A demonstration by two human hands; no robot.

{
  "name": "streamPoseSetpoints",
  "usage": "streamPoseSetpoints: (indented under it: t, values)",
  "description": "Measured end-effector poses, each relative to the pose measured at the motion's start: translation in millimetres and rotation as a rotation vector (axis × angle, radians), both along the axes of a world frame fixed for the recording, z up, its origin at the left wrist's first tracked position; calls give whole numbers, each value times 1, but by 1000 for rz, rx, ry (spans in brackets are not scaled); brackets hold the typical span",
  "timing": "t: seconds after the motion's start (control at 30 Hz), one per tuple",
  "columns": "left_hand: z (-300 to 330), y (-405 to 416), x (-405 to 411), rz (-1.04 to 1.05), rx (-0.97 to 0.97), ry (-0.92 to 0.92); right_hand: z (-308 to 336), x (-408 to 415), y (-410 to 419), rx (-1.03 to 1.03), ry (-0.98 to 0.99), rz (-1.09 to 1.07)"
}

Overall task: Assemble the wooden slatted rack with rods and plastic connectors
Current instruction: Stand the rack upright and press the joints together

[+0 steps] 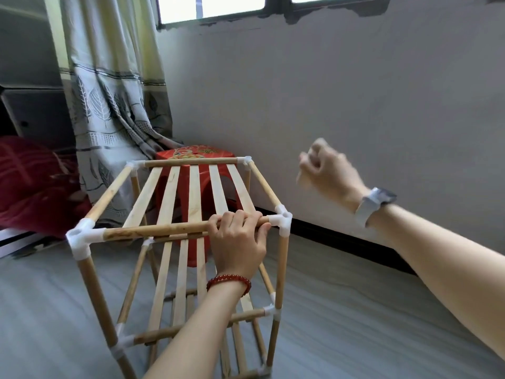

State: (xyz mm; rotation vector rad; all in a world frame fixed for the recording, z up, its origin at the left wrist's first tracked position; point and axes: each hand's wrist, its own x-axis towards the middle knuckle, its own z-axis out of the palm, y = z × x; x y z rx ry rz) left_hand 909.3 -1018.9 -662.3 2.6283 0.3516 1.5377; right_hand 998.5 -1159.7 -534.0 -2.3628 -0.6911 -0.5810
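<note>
Head view: on a grey floor (355, 310) by a white wall (355, 91), the left hand (237, 242) grips the slatted rack's (191, 192) round wooden front rod (158, 231); the raised right hand (328, 168) is blurred, its fingers curled together, empty.

Grey floor (355, 310), white wall (355, 105), leaf-print curtain (109, 105), bright window (210, 6), red stool (196, 170).
</note>
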Motion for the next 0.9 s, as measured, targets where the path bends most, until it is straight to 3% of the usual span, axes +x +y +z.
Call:
streamPoseSetpoints:
  t: [0.07,0.1,0.13,0.23,0.3,0.37,0.47,0.5,0.6,0.67,0.73,0.83,0.87,0.9]
  values:
    - [-1,-1,0,10,-3,1,21,-3,5,406,-46,77]
    - [-1,-1,0,10,-4,5,16,-9,9,483,-79,78]
    - [-1,0,0,9,-4,3,1,-17,14,437,-92,41]
    - [0,1,-2,8,0,20,-50,-40,19,-139,-1,-5]
    - [2,0,-2,23,-9,31,-44,-28,20,-307,-68,38]
    - [2,-1,-3,18,-16,37,-12,-18,21,-181,-69,21]
    - [1,0,-4,23,-4,27,6,-13,20,340,-92,4]
    - [1,0,-4,24,-2,30,-6,-17,19,384,-94,-24]
    - [1,1,-3,32,-10,47,-52,-34,14,-110,15,-60]
    - [1,1,-3,40,-6,44,-43,-23,12,-281,-28,-25]
    - [2,1,-2,27,-5,43,-4,-14,13,-106,-55,-21]
    - [2,0,-2,24,-19,60,20,-14,18,426,-103,13]
    - [2,1,-2,28,-19,66,7,-19,20,426,-100,-4]
    - [3,1,-2,27,-19,67,-14,-25,20,266,-83,-32]
